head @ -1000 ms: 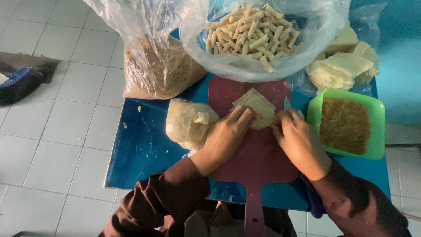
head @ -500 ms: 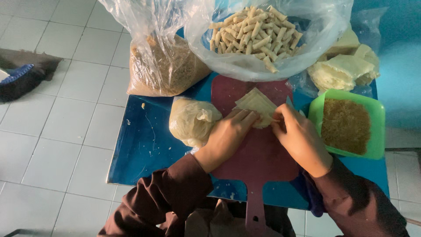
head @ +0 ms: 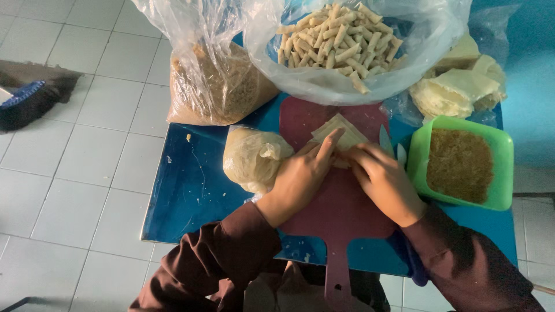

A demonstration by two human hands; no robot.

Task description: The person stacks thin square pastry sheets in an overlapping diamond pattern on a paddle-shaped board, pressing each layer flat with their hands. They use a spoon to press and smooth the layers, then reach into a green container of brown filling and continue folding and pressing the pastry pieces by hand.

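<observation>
— Hands first: where are they?

— Both are on the dark red cutting board (head: 341,202) at the middle of the blue tabletop (head: 185,190). The left hand (head: 300,176) and the right hand (head: 384,182) lie side by side, fingertips meeting over a pale square wrapper (head: 341,132) at the board's 12 o'clock end.

— Are they gripping it?

— They press down on it, fingers curled over the near edge of the wrapper. The left index finger stretches across the sheet; the right fingers bunch at its lower corner. Whether anything lies inside the fold, I cannot tell.

— What sits around the board?

— At 9 o'clock of the hands, touching the left wrist area, a small knotted plastic bag (head: 251,159) of something pale. At 3 o'clock, a green tray (head: 503,144) holding brownish shredded filling (head: 459,164). Between tray and right hand, a thin light utensil tip (head: 386,141) shows; what kind is unclear.

— And farther up?

— At 12 o'clock, a big clear bag (head: 347,81) open at the top, full of finished pale rolls (head: 335,37). At 11 o'clock, another clear bag (head: 217,86) with brown crumbly contents. At 1 to 2 o'clock, a stack of wrappers in plastic (head: 457,89).

— Anything off the tabletop?

— Pale floor tiles (head: 75,144), and a dark brush with a blue part (head: 29,98) at 9 o'clock, well apart. Dark maroon sleeves (head: 231,254) cover both arms.
</observation>
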